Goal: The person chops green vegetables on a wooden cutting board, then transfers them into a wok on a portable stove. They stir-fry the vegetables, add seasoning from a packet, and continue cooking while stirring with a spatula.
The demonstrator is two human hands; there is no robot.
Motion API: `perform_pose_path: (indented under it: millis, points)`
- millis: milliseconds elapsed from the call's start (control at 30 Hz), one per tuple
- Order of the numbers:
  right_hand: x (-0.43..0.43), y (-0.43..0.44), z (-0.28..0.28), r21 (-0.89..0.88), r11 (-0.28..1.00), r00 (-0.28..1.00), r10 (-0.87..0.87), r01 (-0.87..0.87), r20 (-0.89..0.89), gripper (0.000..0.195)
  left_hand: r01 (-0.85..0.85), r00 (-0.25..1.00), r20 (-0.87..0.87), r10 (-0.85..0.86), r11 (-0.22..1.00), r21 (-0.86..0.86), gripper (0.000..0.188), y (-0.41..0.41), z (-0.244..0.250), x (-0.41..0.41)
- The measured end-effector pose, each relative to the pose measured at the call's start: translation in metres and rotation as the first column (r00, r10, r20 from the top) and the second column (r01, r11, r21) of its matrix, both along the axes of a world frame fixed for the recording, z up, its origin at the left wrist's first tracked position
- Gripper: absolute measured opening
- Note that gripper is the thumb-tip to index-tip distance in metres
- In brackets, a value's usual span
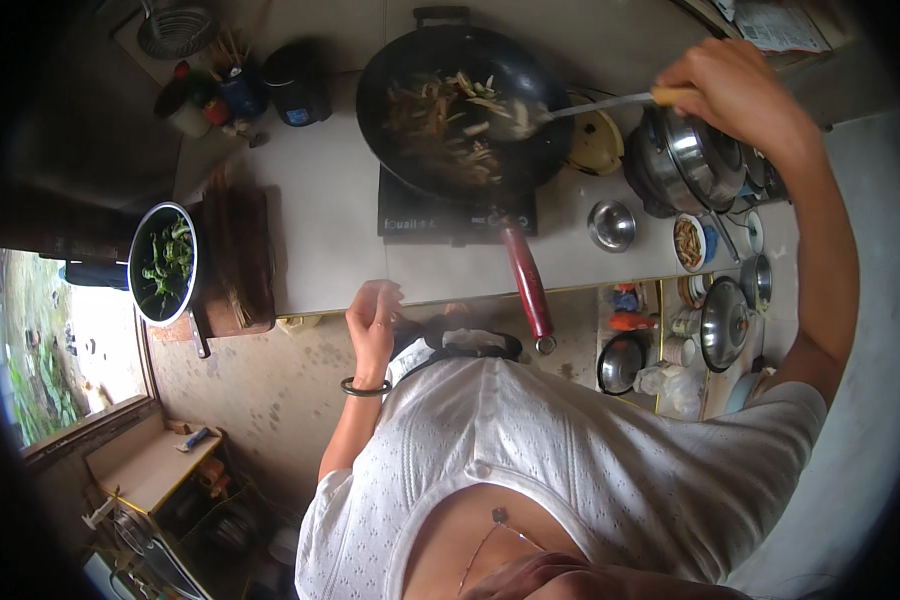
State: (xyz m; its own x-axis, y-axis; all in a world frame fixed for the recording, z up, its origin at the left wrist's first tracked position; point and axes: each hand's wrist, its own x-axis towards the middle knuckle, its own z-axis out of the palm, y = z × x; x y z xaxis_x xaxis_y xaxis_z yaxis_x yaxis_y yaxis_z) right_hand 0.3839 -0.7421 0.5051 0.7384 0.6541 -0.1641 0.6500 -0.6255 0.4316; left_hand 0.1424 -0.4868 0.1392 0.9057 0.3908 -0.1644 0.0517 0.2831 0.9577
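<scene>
My right hand [735,94] grips the yellow handle of a metal cooking spatula [604,102], whose blade is down in a black wok [547,75]. Sliced food [450,124], pale strips with some green bits, lies in the wok and is partly blurred. Beneath the wok is a black induction cooker [450,221], and the wok's red handle [525,277] points toward me over the counter edge. Loosely curled at the counter's front edge, my left hand [373,322] shows nothing in its fingers; a dark bangle [365,387] circles that wrist.
Left on the counter, a bowl of green peppers [169,262] sits by a wooden board [251,300] and a knife [198,334]. A lidded pot [690,161], a small steel bowl [611,225] and a bowl of cut food [688,244] are right. Lids and dishes fill shelves below.
</scene>
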Motion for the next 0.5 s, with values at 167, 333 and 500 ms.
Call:
perform_pose_path:
  millis: [167, 333, 500]
  points:
    - [-0.035, 0.024, -0.014, -0.036, 0.998, 0.975, -0.056, 0.050, -0.213, 0.013, -0.039, 0.999, -0.005, 0.039, 0.999, 0.000, 0.017, 0.000, -0.005, -0.008]
    - [-0.022, 0.039, -0.060, 0.110, 0.984, 0.990, 0.143, -0.143, 0.006, 0.019, -0.008, 0.999, -0.034, 0.009, 1.000, 0.008, 0.017, 0.004, 0.006, -0.004]
    - [-0.008, 0.006, -0.025, 0.089, 0.993, 0.996, 0.073, -0.077, 0.045, 0.018, -0.038, 0.999, -0.035, 0.038, 0.999, -0.008, 0.018, 0.005, -0.003, -0.008]
